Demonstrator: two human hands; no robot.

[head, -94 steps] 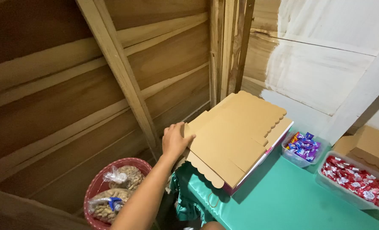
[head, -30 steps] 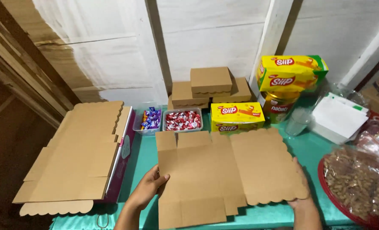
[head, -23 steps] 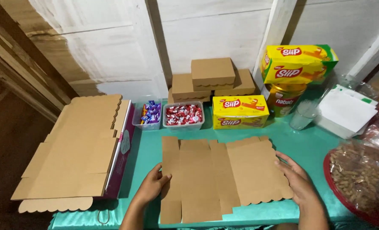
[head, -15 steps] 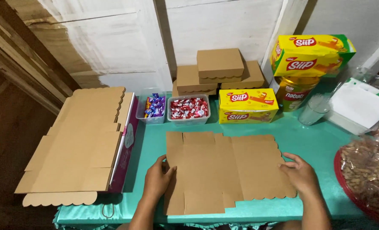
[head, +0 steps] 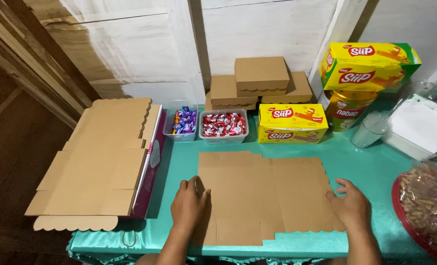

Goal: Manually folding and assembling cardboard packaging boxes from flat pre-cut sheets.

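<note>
Lying flat on the teal desk [head: 370, 169], unfolded brown box blank [head: 265, 196]. Pressing on its left edge, left hand [head: 189, 206], fingers spread flat; resting on its right scalloped edge, right hand [head: 351, 206], likewise open-palmed. Sitting just behind, two candy tubs [head: 223, 126] and yellow boxes [head: 292, 122].

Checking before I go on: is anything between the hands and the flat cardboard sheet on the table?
Nothing visible. The left hand and right hand both lie flat on the sheet, at its left and right edges; nothing else rests on it.
</note>
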